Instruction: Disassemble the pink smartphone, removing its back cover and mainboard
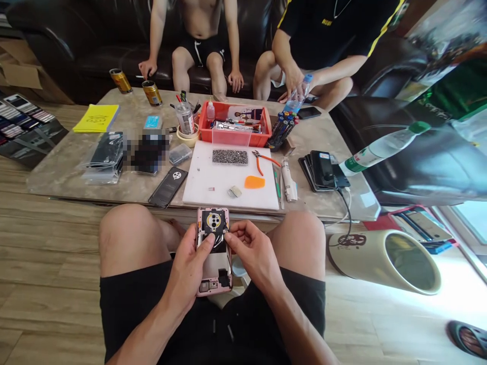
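Left hand: the left hand cradles an opened phone from the left and beneath, fingers curled behind it, thumb laid across its exposed inside near the middle.
Right hand: the right hand comes in from the right with fingers bent, thumb and forefinger pinched at the phone's right edge just below the round camera part.
Phone: held upright over the lap between the two bare knees, back cover off, pink frame showing, camera end pointing away from the person.
Table edge: a marble-look low table stands just past the knees; a white work mat lies on it straight ahead.
On the mat: an orange pick and orange-handled pliers near its right side, a patch of small grey parts toward its far edge.
Left of mat: a dark phone back cover.
Right of mat: a stack of phones.
Behind mat: a red tray full of tools.
Far side: two other people sit on a dark sofa; one holds a plastic bottle.
Floor: pale wood planks.
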A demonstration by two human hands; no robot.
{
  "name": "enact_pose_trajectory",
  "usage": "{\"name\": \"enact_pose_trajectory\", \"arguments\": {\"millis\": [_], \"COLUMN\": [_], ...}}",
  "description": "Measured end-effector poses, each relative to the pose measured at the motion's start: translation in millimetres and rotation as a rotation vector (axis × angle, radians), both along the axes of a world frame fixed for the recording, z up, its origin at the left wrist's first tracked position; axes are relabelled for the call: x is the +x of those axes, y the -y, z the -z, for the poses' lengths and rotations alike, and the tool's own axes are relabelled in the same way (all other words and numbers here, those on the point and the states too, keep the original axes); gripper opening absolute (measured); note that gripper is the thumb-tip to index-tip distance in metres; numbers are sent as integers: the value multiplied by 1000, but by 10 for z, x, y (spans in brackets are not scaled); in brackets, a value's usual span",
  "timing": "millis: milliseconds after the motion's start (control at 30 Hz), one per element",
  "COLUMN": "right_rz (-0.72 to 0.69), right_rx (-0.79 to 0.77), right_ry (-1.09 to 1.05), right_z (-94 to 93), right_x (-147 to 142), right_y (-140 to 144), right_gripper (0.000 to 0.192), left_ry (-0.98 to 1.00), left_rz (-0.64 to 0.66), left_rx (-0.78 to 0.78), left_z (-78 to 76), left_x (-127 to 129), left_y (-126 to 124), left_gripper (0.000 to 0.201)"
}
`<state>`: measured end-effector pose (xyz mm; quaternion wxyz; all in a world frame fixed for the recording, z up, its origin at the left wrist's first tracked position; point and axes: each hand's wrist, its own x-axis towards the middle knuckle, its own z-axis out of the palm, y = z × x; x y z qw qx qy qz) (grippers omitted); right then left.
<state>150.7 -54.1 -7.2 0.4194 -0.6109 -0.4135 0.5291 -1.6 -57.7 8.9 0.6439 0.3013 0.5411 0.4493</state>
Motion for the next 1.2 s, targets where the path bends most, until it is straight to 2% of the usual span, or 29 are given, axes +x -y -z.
{"name": "enact_pose_trajectory", "arguments": {"millis": [167,233,367,500,600,733,800,933,1067,1200], "right_rz": [8,-14,-70,-106,-84,35,88,115,138,138], "right_rx": [5,55,191,226,141,17,7,34,37,-29], "right_ry": [78,186,457,512,340,-245,-408,-469,-546,-703], "right_z": [-19,-29,-45,-33,14,78,86,73,67,53], "right_x": [-47,-46,-48,-54,-39,-4,3,-15,-42,-32], "right_y": [-7,4,16,2,-4,1,1,-2,-5,-21], "right_gripper": [25,22,21,22,22,31,35,31,26,32], "left_ry": [-243,-310,-392,-390,-370,-168,-69,47,53,73], "left_rz": [77,77,47,40,43,-3,-31,-57,-70,-68], "left_rx": [100,117,62,28,88,35,-15,-50,-57,-90], "left_z": [37,28,-13,-15,16,29,18,-4,-27,-46], "left_x": [-15,-22,-21,-24,-37,-58,-64,-62,-65,-86], "left_y": [63,81,106,120,118,90,72,45,31,27], "left_gripper": [34,32,32,33,33,36,38,42,46,53]}}
